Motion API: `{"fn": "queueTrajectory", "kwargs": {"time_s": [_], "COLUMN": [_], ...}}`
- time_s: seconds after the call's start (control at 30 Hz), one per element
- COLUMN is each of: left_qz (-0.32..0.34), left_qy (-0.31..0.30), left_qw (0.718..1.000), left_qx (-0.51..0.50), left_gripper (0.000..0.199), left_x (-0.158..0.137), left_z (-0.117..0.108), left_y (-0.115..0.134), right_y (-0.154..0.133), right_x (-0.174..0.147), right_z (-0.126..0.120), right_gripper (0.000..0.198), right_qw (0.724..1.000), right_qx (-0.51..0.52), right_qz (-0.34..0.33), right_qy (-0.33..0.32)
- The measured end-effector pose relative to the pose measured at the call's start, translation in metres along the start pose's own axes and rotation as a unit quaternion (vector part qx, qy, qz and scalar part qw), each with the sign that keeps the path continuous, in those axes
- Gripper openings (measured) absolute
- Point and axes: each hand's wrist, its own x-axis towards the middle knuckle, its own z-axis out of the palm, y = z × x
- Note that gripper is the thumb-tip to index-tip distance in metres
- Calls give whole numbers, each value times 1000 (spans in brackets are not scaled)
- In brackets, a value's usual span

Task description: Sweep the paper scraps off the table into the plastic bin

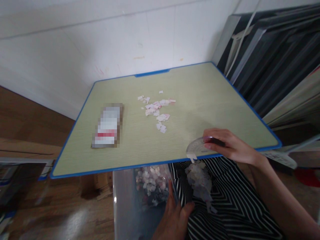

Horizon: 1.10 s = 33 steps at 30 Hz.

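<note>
- Right hand (228, 145), right of centre in the lower half: closed in a pinch on the clear piece (196, 146), fingers above and thumb below, over the near edge of the table (212, 100).
- Left hand (172, 220), bottom centre: against the right side of the bin (121, 200), thumb spread from the forefinger; I cannot tell whether it grips the wall or only rests there.
- The scraps (153, 108) lie loose in a patch at the middle of the frame. They look like thin paper: next to weightless, limp, easily blown about and prone to cling together. Single bits would want a fingertip pinch; the patch would be better swept than picked.
- The clump (198, 178), lower right of centre, shows in front of the striped cloth (237, 196); blur hides whether it rests there or is in the air.
- The clear piece looks like thin plastic, light, fairly stiff and smooth enough to slip. Its thick dark edge seems the place to hold, leaving the rounded edge free.
- The bin, lower centre under the table, shows a heap (151, 180) of similar bits inside. Its smooth walls probably flex a little; the rim should give the firmest hold.
</note>
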Motion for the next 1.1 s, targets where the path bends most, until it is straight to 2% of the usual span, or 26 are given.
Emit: {"fn": "queueTrajectory", "kwargs": {"time_s": [0.13,0.27,0.33,0.43,0.5,0.63,0.73,0.93,1.1], "left_qz": [-45,-54,-56,-41,-29,9,31,38,47], "left_qy": [21,38,53,63,56,8,4,9,26], "left_qw": [999,998,997,997,998,1000,999,999,998], "left_qx": [15,3,-2,6,15,19,26,16,24], "left_gripper": [53,58,59,59,59,55,52,51,53], "left_x": [2,2,1,0,-1,0,0,0,1], "left_z": [0,5,9,12,11,5,1,2,1], "left_y": [9,9,7,4,2,-3,-4,-5,-2], "right_y": [0,0,-1,-4,-7,-12,-13,-19,-35], "right_x": [-3,-7,-7,1,11,31,39,40,47], "right_z": [-2,-5,-4,0,6,18,25,34,48], "right_gripper": [21,21,20,23,24,21,21,21,16], "right_qw": [999,997,997,992,990,985,980,982,988], "right_qx": [10,55,80,88,57,-29,-67,-82,-95], "right_qz": [-28,-42,-8,62,87,120,136,128,113], "right_qy": [-13,-21,-4,64,96,119,131,114,52]}}
